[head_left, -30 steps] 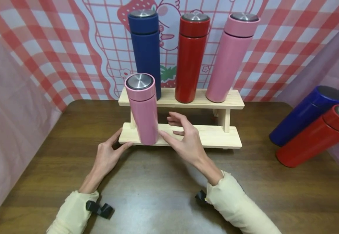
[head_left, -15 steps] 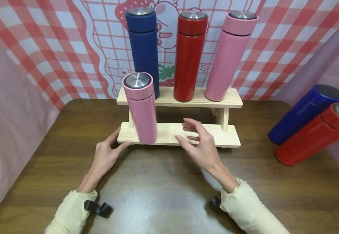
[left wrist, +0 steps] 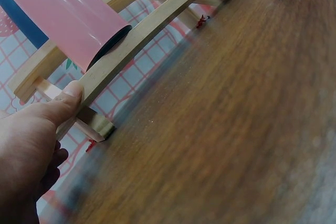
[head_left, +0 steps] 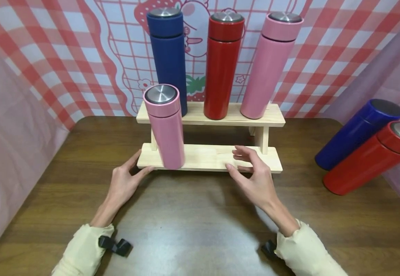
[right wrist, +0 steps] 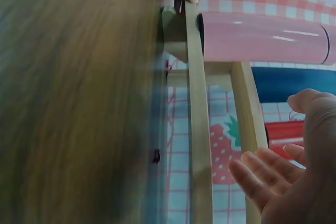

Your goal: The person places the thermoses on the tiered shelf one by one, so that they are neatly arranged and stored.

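A two-tier wooden stand (head_left: 203,156) is on the table. At its lower left end, my left hand (head_left: 123,184) grips the board, thumb on the front edge and other fingers around the end, as the left wrist view (left wrist: 31,135) also shows. Right beside that hand, a pink thermos (head_left: 167,134) with a steel-topped lid stands upright on the lower shelf. My right hand (head_left: 256,180) hovers at the right part of the lower shelf, fingers loosely bent and holding nothing. In the right wrist view its palm and spread fingers (right wrist: 262,174) show beside the boards.
On the upper shelf stand a dark blue thermos (head_left: 169,65), a red thermos (head_left: 223,69) and another pink thermos (head_left: 270,69). A bright blue thermos (head_left: 356,134) and a second red one (head_left: 369,161) stand on the table (head_left: 193,226) at the right. A checked cloth (head_left: 69,61) hangs behind.
My right hand has moved away from the pink thermos, rightward along the lower shelf. My left hand stays on the stand's left end, and the thermoses stand as before.
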`<action>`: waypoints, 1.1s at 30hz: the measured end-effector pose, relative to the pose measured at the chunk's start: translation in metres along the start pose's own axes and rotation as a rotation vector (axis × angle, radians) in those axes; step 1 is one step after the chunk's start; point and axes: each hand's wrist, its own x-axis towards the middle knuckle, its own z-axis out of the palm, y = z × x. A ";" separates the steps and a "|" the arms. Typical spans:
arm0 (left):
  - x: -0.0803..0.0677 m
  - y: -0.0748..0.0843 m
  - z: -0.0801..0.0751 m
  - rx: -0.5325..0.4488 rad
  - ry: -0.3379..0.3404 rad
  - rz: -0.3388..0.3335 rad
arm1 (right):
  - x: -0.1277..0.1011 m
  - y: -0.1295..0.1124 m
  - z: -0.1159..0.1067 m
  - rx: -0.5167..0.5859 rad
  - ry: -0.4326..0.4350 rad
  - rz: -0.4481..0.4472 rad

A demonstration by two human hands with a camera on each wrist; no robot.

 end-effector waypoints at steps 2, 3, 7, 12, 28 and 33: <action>0.000 0.000 0.000 -0.002 0.002 0.002 | -0.003 0.002 -0.005 -0.010 0.011 -0.007; 0.000 0.000 0.000 -0.004 0.002 0.004 | -0.004 0.003 -0.007 -0.015 0.017 -0.010; 0.000 0.000 -0.001 -0.011 0.001 0.005 | -0.010 0.007 -0.018 -0.044 0.044 -0.004; 0.000 0.000 -0.001 -0.005 0.002 0.002 | -0.018 0.011 -0.033 -0.090 0.069 0.014; 0.000 0.001 -0.002 -0.004 -0.013 -0.011 | -0.039 0.018 -0.075 -0.200 0.153 0.074; -0.001 0.002 -0.001 -0.008 -0.022 -0.019 | -0.047 0.019 -0.094 -0.255 0.194 0.134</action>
